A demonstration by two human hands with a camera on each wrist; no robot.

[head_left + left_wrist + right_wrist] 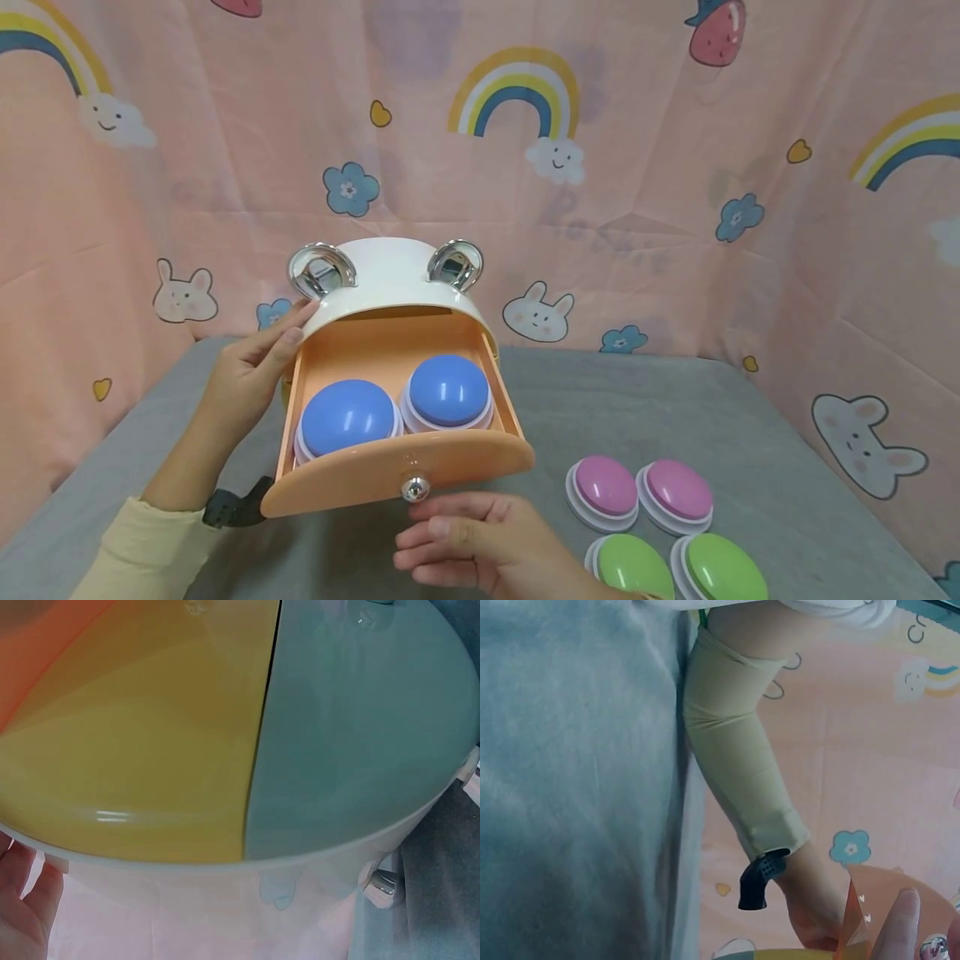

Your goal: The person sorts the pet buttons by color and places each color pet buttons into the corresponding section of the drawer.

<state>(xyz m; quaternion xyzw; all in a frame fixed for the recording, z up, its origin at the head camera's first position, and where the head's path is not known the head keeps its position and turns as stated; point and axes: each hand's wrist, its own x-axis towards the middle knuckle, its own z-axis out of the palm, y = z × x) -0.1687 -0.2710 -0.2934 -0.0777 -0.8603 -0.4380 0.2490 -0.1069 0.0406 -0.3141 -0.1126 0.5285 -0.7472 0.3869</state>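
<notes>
A white rounded storage box (386, 271) with two silver ear-shaped knobs is tilted, its orange drawer (397, 467) pulled out toward me. Two blue dome-shaped buttons (348, 414) (448, 390) with white bases sit inside that drawer. At the box's upper left edge, my left hand (243, 375) grips the side; its fingertips also show on the rim in the left wrist view. My right hand (487, 542) is just below the drawer's silver knob (415, 489), fingers loosely bent and holding nothing. Yellow (150, 750) and blue-green (360, 742) panels of the box fill the left wrist view.
On the grey tabletop (615, 400), to the right of the drawer, lie two pink buttons (606, 485) (678, 490) and two green ones (636, 568) (726, 568). A pink patterned cloth (637, 233) hangs behind and at the sides.
</notes>
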